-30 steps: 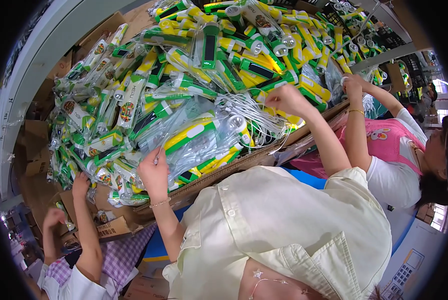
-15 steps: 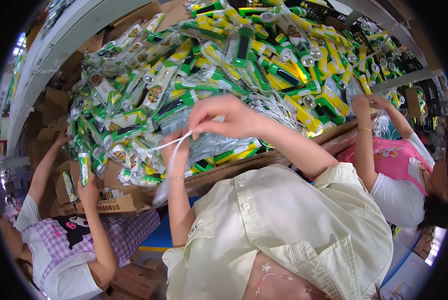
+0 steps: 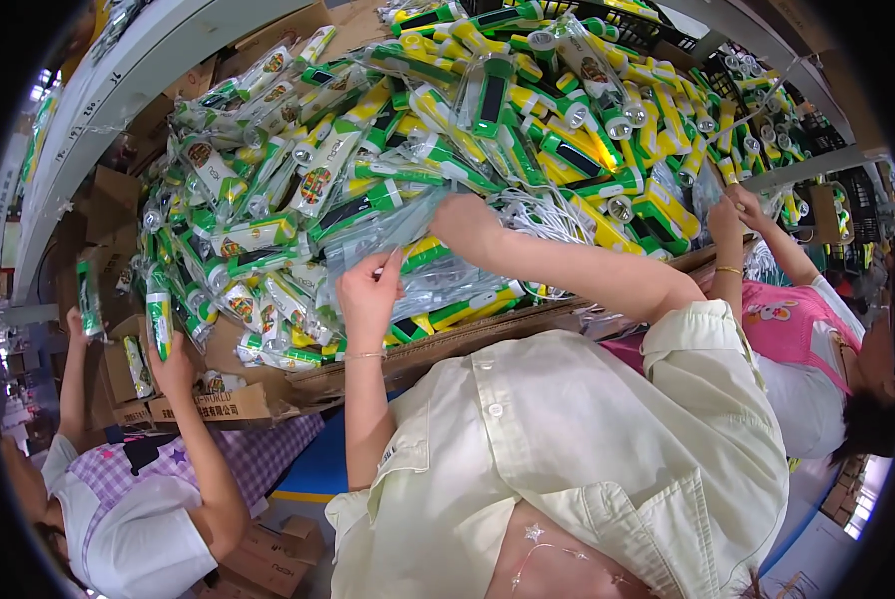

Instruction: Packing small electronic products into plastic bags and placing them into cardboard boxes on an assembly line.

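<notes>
Head-worn left fisheye — faces down over wearer's cream button-up shirt, close to flashlight heap; straight edges bend toward rim.

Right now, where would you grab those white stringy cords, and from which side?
I'd probably pinch a few strands in the middle of the white cords, coming down from above and the far side. They lie loosely on top of the flashlights, thin and spread out, while the right hand is just left of them and its forearm crosses their near edge.

Glossy plastic torches, bags apparently clear film
</notes>
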Demonstrator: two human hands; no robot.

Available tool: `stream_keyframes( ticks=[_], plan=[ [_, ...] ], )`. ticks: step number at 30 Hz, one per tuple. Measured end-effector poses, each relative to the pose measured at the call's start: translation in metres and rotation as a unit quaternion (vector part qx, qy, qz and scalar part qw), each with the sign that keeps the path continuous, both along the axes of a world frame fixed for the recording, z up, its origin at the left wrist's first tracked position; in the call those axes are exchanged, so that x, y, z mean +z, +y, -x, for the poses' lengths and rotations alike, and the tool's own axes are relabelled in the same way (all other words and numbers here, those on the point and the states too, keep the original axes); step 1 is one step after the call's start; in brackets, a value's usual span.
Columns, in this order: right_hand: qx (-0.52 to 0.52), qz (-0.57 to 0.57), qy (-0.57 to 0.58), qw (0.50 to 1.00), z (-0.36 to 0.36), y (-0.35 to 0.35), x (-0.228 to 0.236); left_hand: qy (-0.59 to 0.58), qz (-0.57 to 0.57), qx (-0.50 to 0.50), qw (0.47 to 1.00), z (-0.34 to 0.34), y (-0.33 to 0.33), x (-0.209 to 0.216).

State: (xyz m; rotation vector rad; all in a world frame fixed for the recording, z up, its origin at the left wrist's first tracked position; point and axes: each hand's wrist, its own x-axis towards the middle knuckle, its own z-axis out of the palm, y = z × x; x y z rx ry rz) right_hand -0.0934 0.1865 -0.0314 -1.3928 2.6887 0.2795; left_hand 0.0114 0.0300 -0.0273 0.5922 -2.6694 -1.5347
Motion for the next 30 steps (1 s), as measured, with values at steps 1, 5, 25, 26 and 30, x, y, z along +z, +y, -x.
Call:
stream_keyframes(
  ticks=[1, 5, 25, 26, 30],
  plan=[
    [-0.01, -0.011, -0.003, 1.0, 0.002, 0.0, -0.003, -0.009, -0.125, 0.016, 0.992, -0.001, -0.001, 0.0],
    [-0.033, -0.025, 0.007, 0.999, 0.007, 0.004, 0.015, 0.057, -0.302, 0.018, 0.951, -0.01, -0.011, -0.016],
    [0.144, 0.408, -0.037, 0.901, -0.007, -0.031, 0.023, 0.08, -0.097, 0.067, 0.99, -0.005, -0.007, 0.004],
    [0.151, 0.417, -0.04, 0.896, -0.004, -0.029, 0.024, 0.088, -0.104, 0.074, 0.988, -0.005, -0.009, 0.008],
    [0.109, 0.32, 0.02, 0.941, 0.029, -0.005, 0.022, 0.178, -0.185, 0.14, 0.956, -0.018, -0.054, 0.024]
  ],
)
